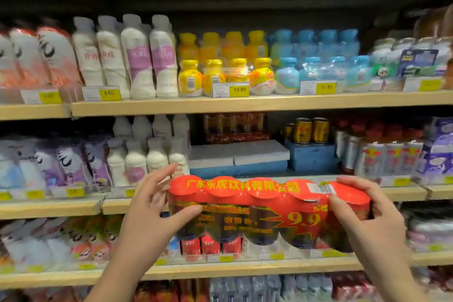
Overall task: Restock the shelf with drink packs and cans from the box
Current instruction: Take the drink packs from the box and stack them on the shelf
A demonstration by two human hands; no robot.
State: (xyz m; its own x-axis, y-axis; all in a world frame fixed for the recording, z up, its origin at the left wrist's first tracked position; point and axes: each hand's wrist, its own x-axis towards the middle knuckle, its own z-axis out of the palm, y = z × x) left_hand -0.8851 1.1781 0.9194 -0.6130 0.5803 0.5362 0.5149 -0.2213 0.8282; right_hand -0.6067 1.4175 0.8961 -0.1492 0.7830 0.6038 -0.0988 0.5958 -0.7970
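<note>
**Drink pack in both hands, in front of the middle shelf**

- Drink pack (pixel 257 208): shrink-wrapped row with red tops and a "9.9" price burst, held level and in the air. Its top edge overlaps the front lip of the middle shelf (pixel 402 194).
- Left hand (pixel 152 206): grasps the left end, with the thumb pressed on the front face and the fingers reaching over the top rear corner.
- Right hand (pixel 367 213): clenched round the right end, fingers wrapped over the top.
- Open bay is directly behind the pack. Its floor is pale slabs (pixel 235 154) lying flat on a blue base.
- There is free height above the slabs up to the upper shelf board (pixel 245 104).
- A dark pack (pixel 235 127) sits at the rear of the bay.
- Bay left edge: white bottles (pixel 147 154).
- Bay right edge: blue block carrying gold cans (pixel 311 130).
</note>
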